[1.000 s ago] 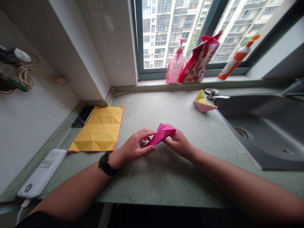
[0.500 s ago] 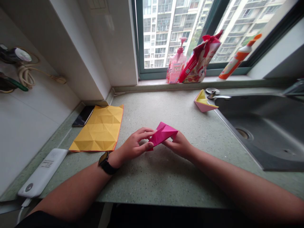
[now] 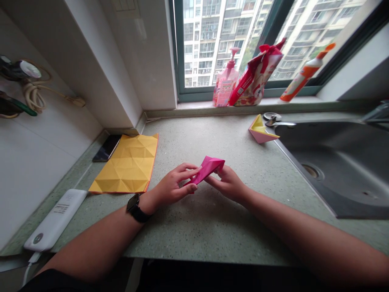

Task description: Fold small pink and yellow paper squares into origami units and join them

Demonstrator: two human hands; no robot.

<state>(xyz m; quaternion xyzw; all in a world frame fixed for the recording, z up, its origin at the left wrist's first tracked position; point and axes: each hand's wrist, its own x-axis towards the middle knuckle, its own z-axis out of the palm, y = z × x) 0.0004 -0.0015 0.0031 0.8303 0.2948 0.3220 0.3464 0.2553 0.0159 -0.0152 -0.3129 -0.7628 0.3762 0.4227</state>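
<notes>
A folded piece of magenta paper [image 3: 209,168] is held just above the speckled counter, between both hands. My left hand [image 3: 176,182] grips its left end, fingers on top and thumb at the near edge. At the right end, my right hand [image 3: 227,183] holds the paper from behind and below; some of its fingers are hidden by the folds. To the left lies a creased golden-yellow sheet [image 3: 127,166] with an orange-red edge beneath it. A folded yellow and pink paper piece [image 3: 261,132] stands at the back right, beside the sink.
A steel sink [image 3: 340,162] with a tap [image 3: 278,123] takes up the right side. On the left are a white power bank [image 3: 56,219] with a cable and a dark phone [image 3: 107,148]. Along the windowsill stand a pink pump bottle [image 3: 225,85], a red bag [image 3: 258,75] and an orange-white bottle [image 3: 304,75].
The magenta paper has tilted, and its right corner has shifted slightly left and in. My right fingers have moved a little around that end; my left hand is nearly still.
</notes>
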